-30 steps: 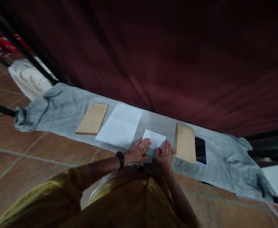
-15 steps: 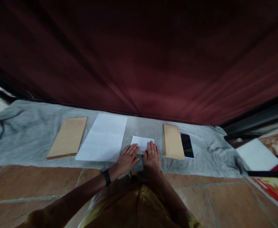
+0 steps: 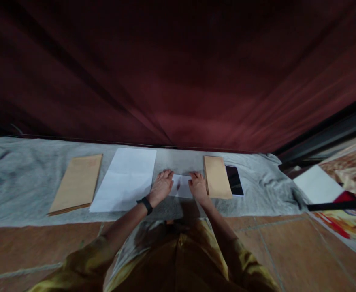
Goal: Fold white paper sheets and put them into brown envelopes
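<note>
Left hand (image 3: 162, 185) and right hand (image 3: 198, 187) lie flat, fingers extended, pressing folded paper (image 3: 182, 187); envelope stack (image 3: 216, 177) at 3 o'clock.

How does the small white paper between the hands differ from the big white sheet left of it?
The small paper is far smaller than the big sheet. The left hand and right hand rest on the small paper's ends; the big sheet lies beside the left hand. The big sheet shows a crease across it; on the small paper none can be made out. Both are white, flat on the grey cloth.
</note>
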Available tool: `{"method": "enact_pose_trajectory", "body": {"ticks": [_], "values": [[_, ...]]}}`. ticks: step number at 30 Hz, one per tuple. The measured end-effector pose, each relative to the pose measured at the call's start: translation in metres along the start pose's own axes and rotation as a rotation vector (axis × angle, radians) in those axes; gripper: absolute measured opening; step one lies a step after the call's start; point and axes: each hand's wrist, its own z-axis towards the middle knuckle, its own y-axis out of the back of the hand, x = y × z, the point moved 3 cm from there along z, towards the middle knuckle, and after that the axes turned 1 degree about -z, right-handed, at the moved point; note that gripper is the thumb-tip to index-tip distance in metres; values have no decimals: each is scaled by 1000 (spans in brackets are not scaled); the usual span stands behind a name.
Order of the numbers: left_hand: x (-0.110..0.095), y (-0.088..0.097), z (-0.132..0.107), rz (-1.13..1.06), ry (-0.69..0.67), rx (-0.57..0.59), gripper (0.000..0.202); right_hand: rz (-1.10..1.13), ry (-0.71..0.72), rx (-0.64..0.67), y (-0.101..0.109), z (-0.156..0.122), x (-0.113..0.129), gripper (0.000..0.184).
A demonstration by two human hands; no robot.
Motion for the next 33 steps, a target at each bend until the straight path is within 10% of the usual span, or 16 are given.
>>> {"method": "enact_pose_trajectory", "body": {"ticks": [7, 12, 18, 21, 25, 33], "values": [[1, 10, 5, -20, 60, 19, 49, 125, -37, 7, 11, 12, 0, 21], [-13, 28, 0, -190, 93, -223, 52, 202, -105, -35, 40, 15, -3, 16], [-56, 34, -10, -1007, 347, -176, 58, 192, -3, -212, 84, -19, 41, 23], [-69, 33, -13, -1467, 475, -64, 60, 154, 99, -131, 82, -40, 75, 24], [-55, 29, -15, -1556, 618, -123, 44, 203, 263, -37, 66, -57, 96, 30], [-12, 20, -21, -1339, 548, 74, 32, 298, 28, -230, 45, -49, 26, 45]]}}
